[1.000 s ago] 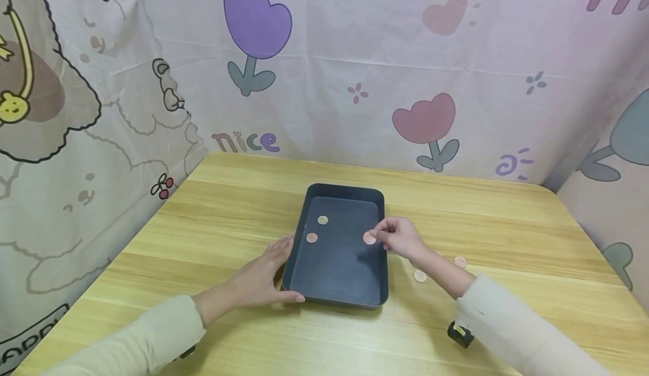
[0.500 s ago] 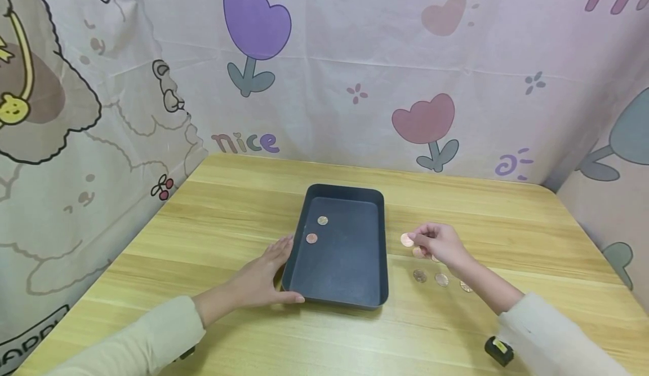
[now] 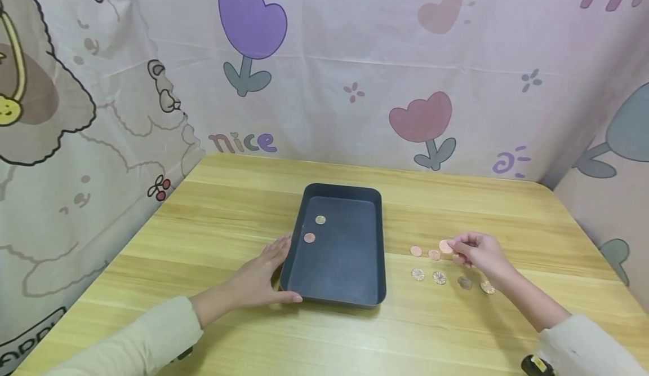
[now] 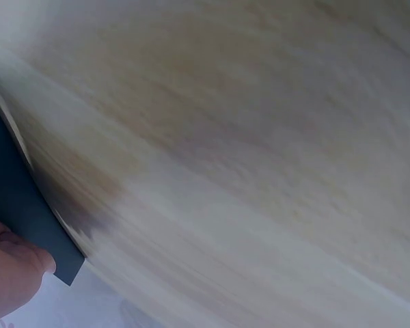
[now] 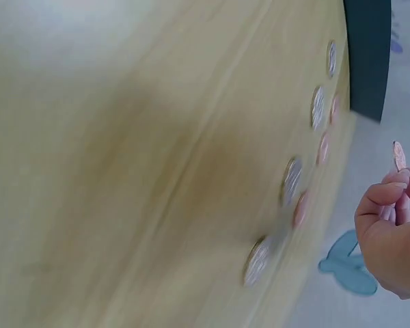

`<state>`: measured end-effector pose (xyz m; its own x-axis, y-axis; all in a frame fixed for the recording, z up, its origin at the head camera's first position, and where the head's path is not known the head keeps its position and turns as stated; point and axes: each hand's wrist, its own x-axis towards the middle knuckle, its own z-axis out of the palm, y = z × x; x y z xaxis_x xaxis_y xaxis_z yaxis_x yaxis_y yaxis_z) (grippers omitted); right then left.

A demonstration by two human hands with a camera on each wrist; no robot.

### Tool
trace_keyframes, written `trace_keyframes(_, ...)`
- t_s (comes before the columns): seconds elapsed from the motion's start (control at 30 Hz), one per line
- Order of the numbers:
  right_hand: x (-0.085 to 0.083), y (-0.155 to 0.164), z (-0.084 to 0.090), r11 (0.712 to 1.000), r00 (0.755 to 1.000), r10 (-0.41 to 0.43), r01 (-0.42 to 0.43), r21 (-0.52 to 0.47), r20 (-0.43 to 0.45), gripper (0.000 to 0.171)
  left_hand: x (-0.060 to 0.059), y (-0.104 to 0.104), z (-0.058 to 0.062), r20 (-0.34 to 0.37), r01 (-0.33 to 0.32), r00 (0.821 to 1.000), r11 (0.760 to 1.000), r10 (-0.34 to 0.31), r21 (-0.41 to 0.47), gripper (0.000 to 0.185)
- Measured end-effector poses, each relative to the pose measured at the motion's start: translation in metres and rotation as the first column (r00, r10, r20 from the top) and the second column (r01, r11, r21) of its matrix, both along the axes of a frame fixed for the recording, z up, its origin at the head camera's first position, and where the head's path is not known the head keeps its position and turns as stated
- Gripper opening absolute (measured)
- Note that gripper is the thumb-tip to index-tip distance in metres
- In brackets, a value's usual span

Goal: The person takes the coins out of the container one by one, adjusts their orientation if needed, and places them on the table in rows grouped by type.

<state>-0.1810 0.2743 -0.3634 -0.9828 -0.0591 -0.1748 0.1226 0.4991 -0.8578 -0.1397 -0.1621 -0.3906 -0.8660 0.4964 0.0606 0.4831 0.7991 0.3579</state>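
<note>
Copper-coloured and pinched between thumb and fingertips, a coin (image 3: 445,246) sits in the right hand (image 3: 479,253), which hovers above the pale wooden counter (image 3: 228,212) to the right of a dark blue-grey tray (image 3: 375,294). The right wrist view shows the same coin (image 5: 398,156) held on edge, clear of the wood. Below and beside that hand, loose coins (image 3: 438,278) lie on the counter in two short rows, some coppery, some silvery with a ribbed face; none touches the tray. Inside the tray lie two more: a pale coin (image 3: 320,219) farther back and a copper coin (image 3: 309,237) near the left wall. The left hand (image 3: 258,280) rests with relaxed, straight fingers against the tray's near-left corner, thumb along the front edge, gripping nothing. On the printed cloth backdrop (image 3: 355,38) the word "nice" (image 3: 243,142) reads clearly beneath a purple tulip; other lettering at the edges is cut off.
</note>
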Motion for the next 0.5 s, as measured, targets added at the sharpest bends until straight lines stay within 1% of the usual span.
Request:
trace_keyframes(0.07, 0.001, 0.008, -0.001, 1.0, 1.0, -0.007, 0.007, 0.006, 0.008, 0.016, 0.0, 0.0, 0.001, 0.001, -0.002, 1.0, 1.0, 0.002, -0.005, 0.114)
trace_keyframes(0.3, 0.004, 0.038, -0.012, 0.996, 0.999, -0.035, 0.035, 0.079, 0.007, 0.017, 0.001, 0.0, 0.002, 0.005, 0.003, 1.0, 1.0, -0.003, -0.003, 0.114)
trace_keyframes(0.5, 0.003, 0.057, -0.021, 0.994, 0.999, -0.028, 0.023, 0.107, 0.043, 0.017, 0.001, -0.001, 0.001, 0.005, 0.001, 1.0, 1.0, -0.001, -0.001, 0.114)
